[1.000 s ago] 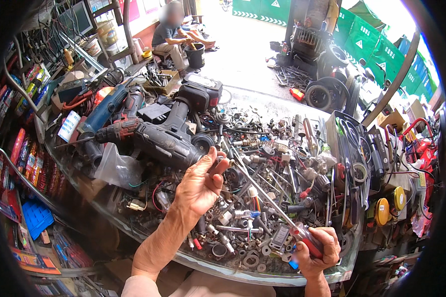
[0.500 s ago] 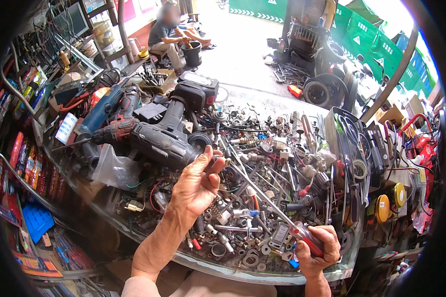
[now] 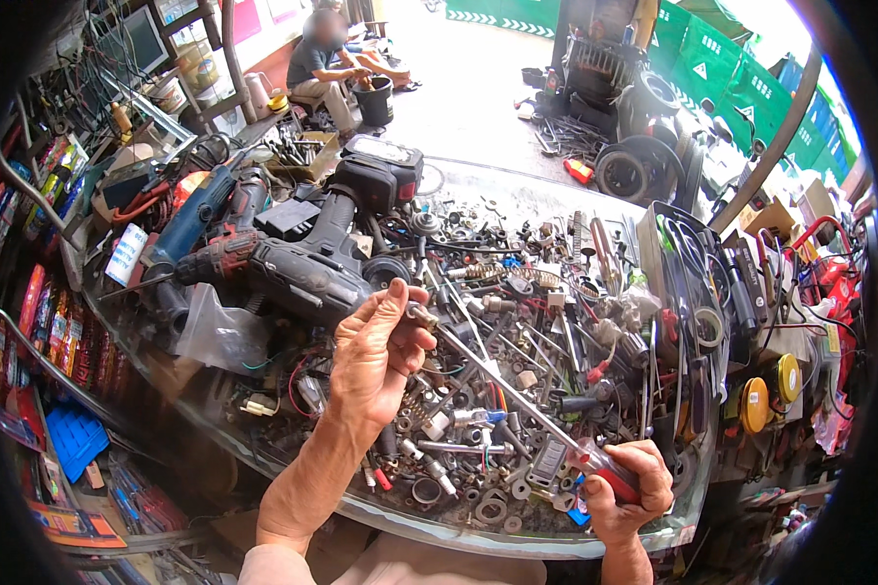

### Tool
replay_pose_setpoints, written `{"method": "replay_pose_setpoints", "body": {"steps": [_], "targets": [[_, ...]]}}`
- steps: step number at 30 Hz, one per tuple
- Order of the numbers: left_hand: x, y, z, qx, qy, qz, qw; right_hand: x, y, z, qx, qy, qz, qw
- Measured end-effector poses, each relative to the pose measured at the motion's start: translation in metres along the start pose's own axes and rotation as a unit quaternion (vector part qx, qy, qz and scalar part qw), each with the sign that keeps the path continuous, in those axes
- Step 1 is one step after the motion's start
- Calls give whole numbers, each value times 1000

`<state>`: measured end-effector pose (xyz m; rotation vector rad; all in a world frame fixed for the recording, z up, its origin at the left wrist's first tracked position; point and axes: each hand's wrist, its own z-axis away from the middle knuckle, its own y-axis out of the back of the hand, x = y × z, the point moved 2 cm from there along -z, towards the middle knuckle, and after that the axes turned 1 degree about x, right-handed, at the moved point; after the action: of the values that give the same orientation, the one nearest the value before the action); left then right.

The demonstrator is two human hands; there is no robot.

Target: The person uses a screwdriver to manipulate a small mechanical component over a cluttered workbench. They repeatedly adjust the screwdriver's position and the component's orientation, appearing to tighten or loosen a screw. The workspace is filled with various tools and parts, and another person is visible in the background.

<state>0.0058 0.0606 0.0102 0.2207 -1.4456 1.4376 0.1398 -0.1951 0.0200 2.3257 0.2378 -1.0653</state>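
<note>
My right hand (image 3: 628, 495) is wrapped round the red handle of a long screwdriver (image 3: 519, 394). Its thin metal shaft slants up and left across the table toward my other hand. Between thumb and fingers, my left hand (image 3: 369, 369) pinches a small metal cylindrical part (image 3: 420, 314), whose exact kind I cannot make out. The screwdriver's tip lies right by this part; whether they touch is unclear. Beneath both hands spreads a jumble of loose metal parts (image 3: 478, 444), with nuts, washers, springs and bolts among them. A black cordless power tool (image 3: 307, 273) lies just beyond my left hand.
The glass-topped table's front edge (image 3: 439, 549) curves below my forearms. A tool tray (image 3: 658, 229) stands at the right, beside round yellow tins (image 3: 754, 405). A blue power tool (image 3: 197, 216) and a clear plastic bag (image 3: 219, 330) lie left. A person (image 3: 319, 73) sits beyond the table with a black bucket (image 3: 374, 101).
My left hand has turned a little and moved slightly left, so the small metal part shows more. The right hand keeps its hold on the screwdriver, almost unmoved.
</note>
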Motion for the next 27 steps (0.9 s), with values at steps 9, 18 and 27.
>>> {"method": "replay_pose_setpoints", "body": {"steps": [9, 18, 27], "targets": [[5, -5, 4, 12, -77, -31, 996, 0, 1, -1, -10, -11, 0, 1000], [4, -8, 5, 15, -107, -45, 993, 0, 1, -2, -25, -9, -3, 1000], [4, -10, 3, -11, -130, -102, 986, 3, -1, -3, -16, 7, 19, 1000]]}}
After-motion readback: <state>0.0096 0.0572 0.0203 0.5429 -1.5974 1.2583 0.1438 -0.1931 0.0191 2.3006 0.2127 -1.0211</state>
